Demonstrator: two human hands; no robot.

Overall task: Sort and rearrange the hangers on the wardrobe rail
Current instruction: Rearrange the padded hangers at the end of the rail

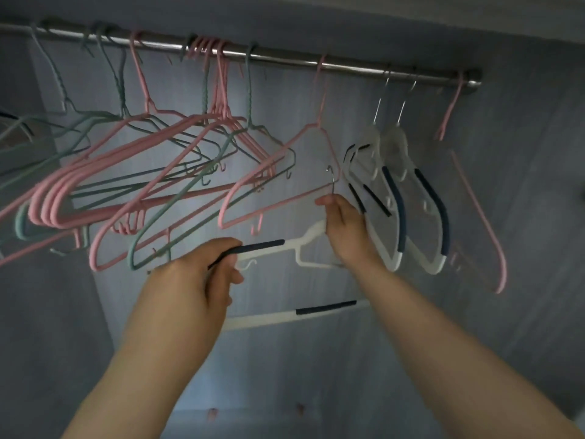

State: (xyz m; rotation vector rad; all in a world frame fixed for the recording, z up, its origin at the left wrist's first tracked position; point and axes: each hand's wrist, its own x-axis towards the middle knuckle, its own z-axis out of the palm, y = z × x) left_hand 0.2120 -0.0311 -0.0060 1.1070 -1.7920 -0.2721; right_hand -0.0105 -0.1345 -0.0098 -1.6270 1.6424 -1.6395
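The white plastic hanger point(300, 241), off the wardrobe rail point(285, 60) and held below it, looks light, stiff and unwieldy, so the left hand point(202, 280), fingers curled round its navy grip strip point(259, 246), and the right hand point(342, 226), pinching beneath the metal hook point(331, 179), seem well placed.

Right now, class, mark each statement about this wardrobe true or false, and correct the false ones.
1. The left hand and right hand both hold the white plastic hanger with dark grip strips. True.
2. That hanger's hook is over the silver metal rail. False: it is off the rail, held below it.
3. Two similar white hangers hang on the rail, right of the hands. True.
4. The hanger nearest the rail's right end is green. False: it is a thin pink hanger.
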